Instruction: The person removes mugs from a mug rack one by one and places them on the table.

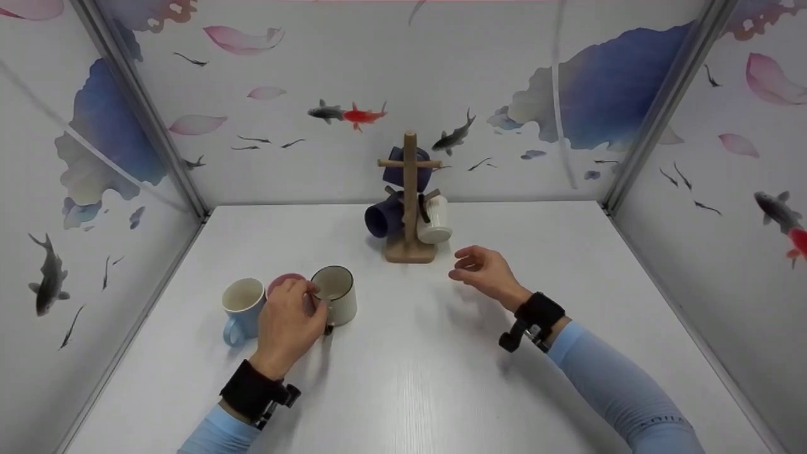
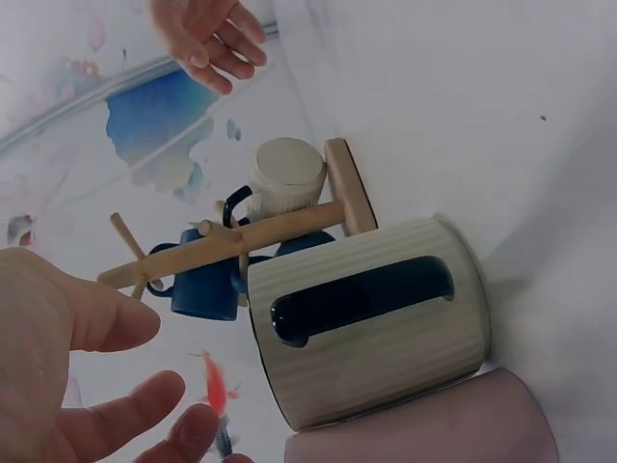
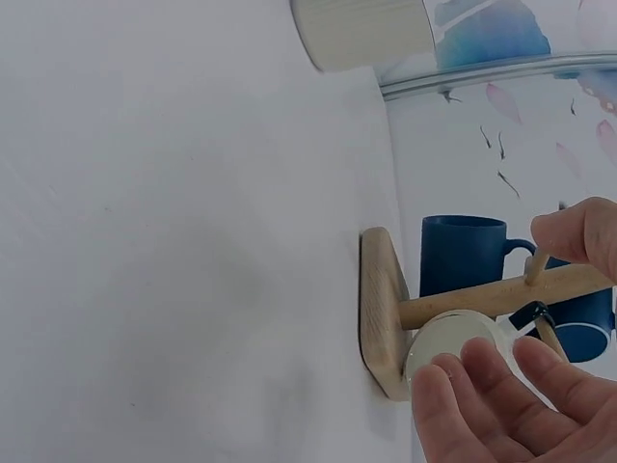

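My left hand (image 1: 287, 331) hovers over the mugs at the left, its fingers parted and holding nothing in the left wrist view. Right beside it stands an upright cream ribbed mug (image 1: 344, 308) with a dark rim, its black handle (image 2: 366, 297) facing the left wrist camera. A pink mug (image 1: 285, 278) is mostly hidden behind the fingers. Further left is a light blue mug (image 1: 251, 320), handle toward the near side. My right hand (image 1: 484, 272), fingers loosely bent around nothing, is in the air right of a wooden mug rack (image 1: 410, 195), near its white mug (image 1: 439, 221).
Two dark blue mugs hang on the rack too, an upper mug (image 1: 396, 176) and a lower mug (image 1: 382, 221). The rack's base (image 1: 410, 254) stands toward the back of the white table (image 1: 403, 378). Printed panels (image 1: 265, 164) enclose the back and sides.
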Demonstrator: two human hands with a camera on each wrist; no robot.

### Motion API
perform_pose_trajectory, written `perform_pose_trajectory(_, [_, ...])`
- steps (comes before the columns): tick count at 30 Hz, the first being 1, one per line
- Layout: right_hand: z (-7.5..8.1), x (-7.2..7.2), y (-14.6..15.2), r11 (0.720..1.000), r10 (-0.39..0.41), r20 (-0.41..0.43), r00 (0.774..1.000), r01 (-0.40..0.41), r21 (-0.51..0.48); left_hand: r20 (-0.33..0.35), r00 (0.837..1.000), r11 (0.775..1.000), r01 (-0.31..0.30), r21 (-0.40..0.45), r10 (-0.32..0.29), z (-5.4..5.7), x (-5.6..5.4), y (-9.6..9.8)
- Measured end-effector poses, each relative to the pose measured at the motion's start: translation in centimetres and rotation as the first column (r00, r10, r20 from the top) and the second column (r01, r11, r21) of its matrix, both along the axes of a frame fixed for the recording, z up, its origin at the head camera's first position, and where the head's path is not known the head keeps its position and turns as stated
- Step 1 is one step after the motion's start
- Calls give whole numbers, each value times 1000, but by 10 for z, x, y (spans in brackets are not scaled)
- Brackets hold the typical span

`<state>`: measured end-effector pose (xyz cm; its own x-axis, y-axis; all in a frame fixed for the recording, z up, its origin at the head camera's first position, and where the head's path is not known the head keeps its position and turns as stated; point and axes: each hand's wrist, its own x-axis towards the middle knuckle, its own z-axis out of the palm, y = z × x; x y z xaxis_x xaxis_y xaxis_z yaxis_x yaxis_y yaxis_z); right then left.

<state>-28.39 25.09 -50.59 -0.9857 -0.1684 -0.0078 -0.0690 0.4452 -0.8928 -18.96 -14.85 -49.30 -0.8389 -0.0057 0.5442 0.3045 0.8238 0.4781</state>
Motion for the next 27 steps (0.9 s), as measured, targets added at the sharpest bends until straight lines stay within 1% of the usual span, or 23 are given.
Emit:
perform_pose_trajectory(4, [-1, -2, 2, 999, -6, 38, 999, 7, -42, -13, 999, 999, 36, -24, -37, 2, -1, 9])
perform_pose_trajectory(8, [-2, -3, 5, 996, -9, 76, 997, 16, -84, -29, 993, 993, 111, -41, -112, 5, 0, 21])
perform_pose_trajectory(10, [-3, -3, 5, 994, -9, 94, 996, 19, -109, -37, 985, 985, 165, -47, -167, 7, 1, 27])
perform_pose_trajectory(12, [-3, -4, 6, 991, -5, 106, 994, 19, -132, -47, 972, 973, 226, -53, -229, 9, 2, 33])
perform_pose_trajectory(16, [-5, -5, 8, 985, 12, 126, 992, 10, -173, -69, 936, 937, 342, -68, -346, 8, 4, 44])
perform_pose_trajectory(19, [-5, -6, 9, 981, 19, 143, 990, 10, -194, -48, 904, 903, 418, -104, -424, 4, 6, 52])
perform_pose_trajectory(21, [-5, -6, 10, 979, 21, 159, 987, 12, -204, -6, 880, 871, 469, -146, -475, 2, 6, 56])
perform_pose_trajectory(23, [-5, -7, 10, 976, 19, 174, 985, 19, -216, 31, 852, 832, 519, -196, -523, -1, 7, 61])
perform_pose_trajectory(27, [-4, -9, 10, 967, 19, 211, 977, 35, -252, 83, 802, 760, 588, -278, -591, -5, 6, 70])
